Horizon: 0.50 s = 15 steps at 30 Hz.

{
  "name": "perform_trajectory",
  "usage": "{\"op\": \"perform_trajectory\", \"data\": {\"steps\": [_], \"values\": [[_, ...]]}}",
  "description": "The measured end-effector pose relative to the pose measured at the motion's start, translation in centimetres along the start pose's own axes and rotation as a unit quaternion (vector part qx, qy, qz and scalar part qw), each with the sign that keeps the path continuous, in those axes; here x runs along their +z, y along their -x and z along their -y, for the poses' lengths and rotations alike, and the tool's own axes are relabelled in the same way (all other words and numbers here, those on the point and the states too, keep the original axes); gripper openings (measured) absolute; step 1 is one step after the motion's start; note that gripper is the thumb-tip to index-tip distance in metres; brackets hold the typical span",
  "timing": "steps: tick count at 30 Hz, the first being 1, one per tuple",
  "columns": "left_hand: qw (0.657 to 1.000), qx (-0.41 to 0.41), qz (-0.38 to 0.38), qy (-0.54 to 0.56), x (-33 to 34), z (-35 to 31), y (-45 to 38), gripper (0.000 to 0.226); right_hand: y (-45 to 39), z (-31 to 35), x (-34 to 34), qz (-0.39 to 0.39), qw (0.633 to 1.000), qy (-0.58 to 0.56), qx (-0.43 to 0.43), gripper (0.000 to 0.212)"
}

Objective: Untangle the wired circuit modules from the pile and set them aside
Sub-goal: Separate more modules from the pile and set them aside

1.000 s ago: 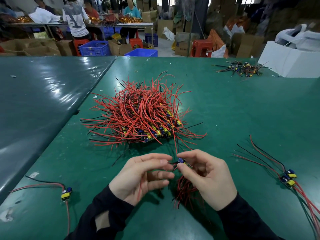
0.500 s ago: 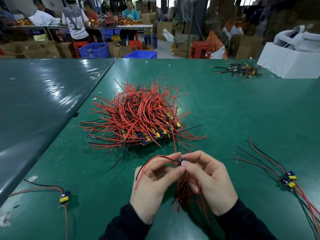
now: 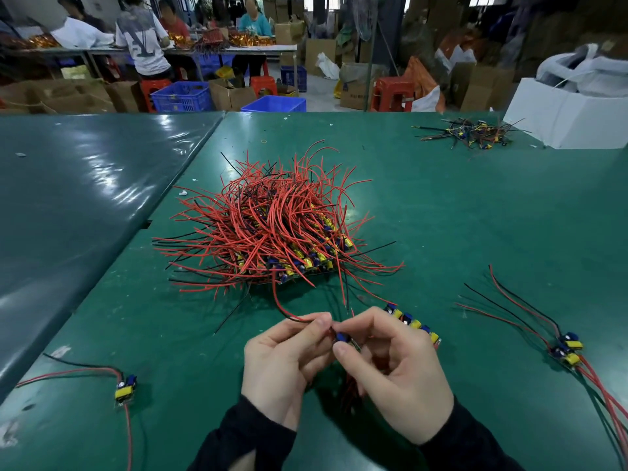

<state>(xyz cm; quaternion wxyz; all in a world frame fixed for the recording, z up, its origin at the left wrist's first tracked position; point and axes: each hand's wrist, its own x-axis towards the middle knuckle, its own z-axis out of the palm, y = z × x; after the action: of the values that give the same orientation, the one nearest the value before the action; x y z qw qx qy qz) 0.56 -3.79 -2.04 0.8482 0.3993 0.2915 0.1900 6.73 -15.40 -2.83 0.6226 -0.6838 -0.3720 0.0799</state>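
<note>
Both hands work at the near centre of the green-covered bench [image 3: 475, 215]. The left hand [image 3: 285, 362] pinches a thin red wire [image 3: 282, 305] between thumb and forefinger; that wire curves up toward 12 o'clock into the pile. The right hand [image 3: 397, 372] is closed by its fingertips on a small blue-and-yellow circuit module [image 3: 342, 338], held just clear of the left fingertips. More red wires hang beneath the two palms.

The large tangled pile of red and black wired modules [image 3: 272, 229] lies at 12 o'clock from the hands, near them, with yellow and blue module bodies showing along its near edge. A short row of blue-and-yellow modules [image 3: 413, 322] lies just beyond the right hand at 1 o'clock.

Separated units lie apart from the pile: a pair of wired modules [image 3: 567, 350] at 3 o'clock, and a single wired module [image 3: 125, 389] at 9 o'clock. A smaller dark wire heap [image 3: 470, 132] sits far off at 1 o'clock, beside a white box [image 3: 571, 117].
</note>
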Motion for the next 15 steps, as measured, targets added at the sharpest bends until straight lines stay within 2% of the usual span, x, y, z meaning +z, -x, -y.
{"op": "perform_trajectory", "data": {"steps": [2, 7, 13, 15], "values": [[1.000, -0.027, 0.012, -0.001, 0.04, -0.08, -0.05, 0.012, -0.12, 0.00, -0.10, -0.018, 1.000, 0.013, 0.007, 0.009], [1.000, 0.000, 0.018, -0.024, 0.01, 0.07, -0.06, 0.015, -0.09, 0.03, -0.06, -0.014, 1.000, 0.012, 0.011, 0.015], [0.999, -0.009, 0.021, -0.029, -0.35, -0.15, -0.26, 0.011, -0.26, -0.16, -0.05, -0.017, 0.999, -0.002, 0.031, 0.014], [0.998, 0.018, 0.026, -0.050, -0.45, -0.10, -0.29, 0.015, -0.37, -0.21, -0.11, -0.020, 0.999, 0.006, 0.040, 0.012]]}}
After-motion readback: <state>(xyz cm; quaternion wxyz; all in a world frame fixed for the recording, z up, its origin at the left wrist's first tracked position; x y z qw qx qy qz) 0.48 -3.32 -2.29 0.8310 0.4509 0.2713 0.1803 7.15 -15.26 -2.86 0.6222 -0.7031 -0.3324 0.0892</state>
